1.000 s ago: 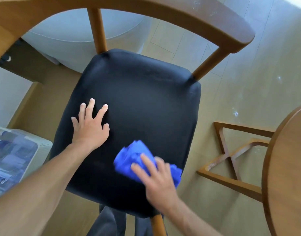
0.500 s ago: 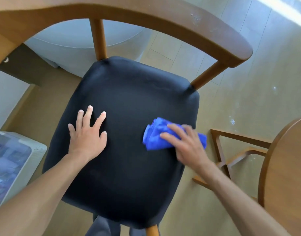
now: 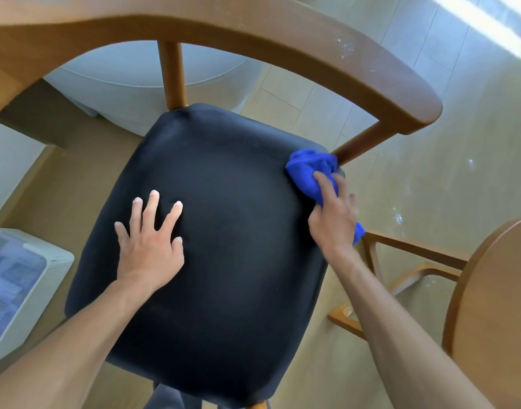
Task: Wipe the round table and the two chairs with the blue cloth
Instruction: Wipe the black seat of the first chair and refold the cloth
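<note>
A wooden chair with a black padded seat (image 3: pixel 229 237) and a curved backrest rail (image 3: pixel 253 22) fills the view from above. My left hand (image 3: pixel 150 246) lies flat on the seat's left half, fingers spread. My right hand (image 3: pixel 334 219) presses the bunched blue cloth (image 3: pixel 310 169) against the seat's far right corner, beside the rear right post. The fingers are curled over the cloth. The round wooden table (image 3: pixel 495 314) shows its edge at the lower right.
The table's wooden base frame (image 3: pixel 406 267) stands on the pale floor right of the chair. A white box-like appliance (image 3: pixel 23 284) sits at the left edge. A large pale round object (image 3: pixel 129 84) lies behind the chair. Dust specks mark the floor and backrest.
My right hand has swept the blue cloth from the seat's front middle across to its far right corner. My left hand has stayed pressed on the seat.
</note>
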{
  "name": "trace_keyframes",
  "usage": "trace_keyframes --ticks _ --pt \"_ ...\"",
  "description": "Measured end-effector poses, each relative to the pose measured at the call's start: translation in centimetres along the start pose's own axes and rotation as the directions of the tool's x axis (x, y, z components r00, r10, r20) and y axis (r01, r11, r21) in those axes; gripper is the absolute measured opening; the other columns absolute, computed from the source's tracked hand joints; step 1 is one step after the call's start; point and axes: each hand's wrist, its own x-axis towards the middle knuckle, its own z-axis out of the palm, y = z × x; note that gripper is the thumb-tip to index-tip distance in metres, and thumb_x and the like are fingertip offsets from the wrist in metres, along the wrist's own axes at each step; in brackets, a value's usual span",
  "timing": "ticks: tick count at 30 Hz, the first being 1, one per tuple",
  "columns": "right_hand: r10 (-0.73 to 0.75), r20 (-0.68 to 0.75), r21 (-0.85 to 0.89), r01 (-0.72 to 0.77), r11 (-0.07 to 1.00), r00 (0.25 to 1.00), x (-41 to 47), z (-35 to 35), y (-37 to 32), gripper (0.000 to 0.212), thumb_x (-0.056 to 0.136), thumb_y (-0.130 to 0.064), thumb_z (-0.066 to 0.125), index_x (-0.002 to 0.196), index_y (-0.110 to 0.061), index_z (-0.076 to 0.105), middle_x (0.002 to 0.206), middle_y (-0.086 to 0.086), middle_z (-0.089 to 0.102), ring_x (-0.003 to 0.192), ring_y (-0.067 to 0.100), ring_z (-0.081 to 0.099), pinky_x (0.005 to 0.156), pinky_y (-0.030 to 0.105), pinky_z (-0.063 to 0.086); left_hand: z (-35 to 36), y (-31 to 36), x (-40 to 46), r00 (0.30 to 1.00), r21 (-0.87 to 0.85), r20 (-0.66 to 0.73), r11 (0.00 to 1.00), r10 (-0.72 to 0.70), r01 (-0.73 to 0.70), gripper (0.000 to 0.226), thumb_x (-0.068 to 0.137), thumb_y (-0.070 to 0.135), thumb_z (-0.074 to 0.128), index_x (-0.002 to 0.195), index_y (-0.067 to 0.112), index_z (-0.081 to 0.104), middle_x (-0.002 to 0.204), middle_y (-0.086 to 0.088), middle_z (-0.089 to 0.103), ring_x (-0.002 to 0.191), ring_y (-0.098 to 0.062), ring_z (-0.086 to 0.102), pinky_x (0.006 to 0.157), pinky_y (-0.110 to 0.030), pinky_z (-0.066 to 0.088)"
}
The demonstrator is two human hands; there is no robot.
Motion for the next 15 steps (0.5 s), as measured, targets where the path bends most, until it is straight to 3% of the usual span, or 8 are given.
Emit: trace_keyframes --ticks 3,7,9,11,13,14,15 --pt "-0.181 -0.010 -0.040 0.180 0.983 0.983 -7.2 0.7 -1.7 0.061 0.067 0.010 0.055 0.121 -0.016 0.066 0.131 0.013 0.057 0.091 0.040 0.055 0.076 0.045 0.048 -0.3 0.1 0.0 1.000 0.009 0.022 1.000 -0.005 0.005 0.065 0.092 0.028 0.050 0.150 0.032 0.020 0.160 -0.003 -0.008 0.145 -0.027 -0.013 0.113 -0.060 0.011" --pt "-0.445 0.166 0.026 0.447 0.894 0.880 -17.7 2.3 -2.2 0.061 0.061 0.007 0.053 0.112 -0.024 0.067 0.127 0.006 0.057 0.086 0.033 0.054 0.068 0.038 0.046 -0.8 -0.1 0.1 0.999 0.022 0.050 1.000 -0.003 0.002 0.065 0.093 0.031 0.049 0.151 0.033 0.019 0.160 -0.002 -0.008 0.145 -0.026 -0.012 0.113 -0.058 0.013" --pt "-0.592 0.246 0.078 0.593 0.801 0.768 -19.6 2.3 -1.1 0.057 0.069 0.003 0.042 0.111 -0.028 0.066 0.128 0.003 0.052 0.087 0.030 0.055 0.069 0.035 0.047 -1.0 -0.2 0.1 0.999 0.022 0.053 1.000 0.004 -0.006 0.065 0.093 0.032 0.049 0.151 0.033 0.019 0.160 -0.003 -0.007 0.145 -0.026 -0.011 0.113 -0.058 0.014" --pt "-0.755 0.334 0.084 0.780 0.620 0.564 -18.6 1.6 0.3 0.055 0.079 -0.002 0.030 0.114 -0.031 0.060 0.128 0.001 0.051 0.087 0.028 0.055 0.069 0.033 0.047 -1.0 -0.3 0.0 0.998 0.026 0.054 1.000 0.008 -0.010 0.065 0.094 0.033 0.049 0.151 0.034 0.019 0.160 -0.003 -0.007 0.145 -0.026 -0.012 0.113 -0.058 0.015" --pt "-0.854 0.379 0.086 0.905 0.417 0.357 -15.6 0.7 1.4 0.047 0.088 -0.005 0.031 0.118 -0.033 0.055 0.128 0.000 0.054 0.088 0.028 0.055 0.067 0.033 0.045 -1.0 -0.3 0.0 0.998 0.029 0.055 0.999 0.012 -0.014 0.064 0.094 0.034 0.048 0.151 0.034 0.019 0.160 -0.003 -0.007 0.146 -0.026 -0.012 0.113 -0.058 0.015" --pt "-0.871 0.374 0.077 0.925 0.371 0.319 -13.6 0.3 1.7 0.044 0.088 -0.006 0.038 0.118 -0.033 0.054 0.127 0.000 0.056 0.088 0.029 0.055 0.067 0.033 0.044 -1.0 -0.3 0.1 0.998 0.029 0.055 0.999 0.015 -0.017 0.064 0.094 0.034 0.048 0.151 0.034 0.019 0.160 -0.003 -0.007 0.146 -0.027 -0.011 0.113 -0.058 0.015" --pt "-0.872 0.350 0.046 0.923 0.381 0.343 -11.4 0.1 1.9 0.044 0.084 -0.006 0.045 0.117 -0.032 0.056 0.127 0.001 0.057 0.088 0.031 0.056 0.066 0.034 0.043 -0.9 -0.4 0.1 0.998 0.029 0.054 0.999 0.018 -0.020 0.064 0.094 0.034 0.048 0.151 0.034 0.019 0.160 -0.003 -0.007 0.146 -0.027 -0.011 0.113 -0.058 0.016"
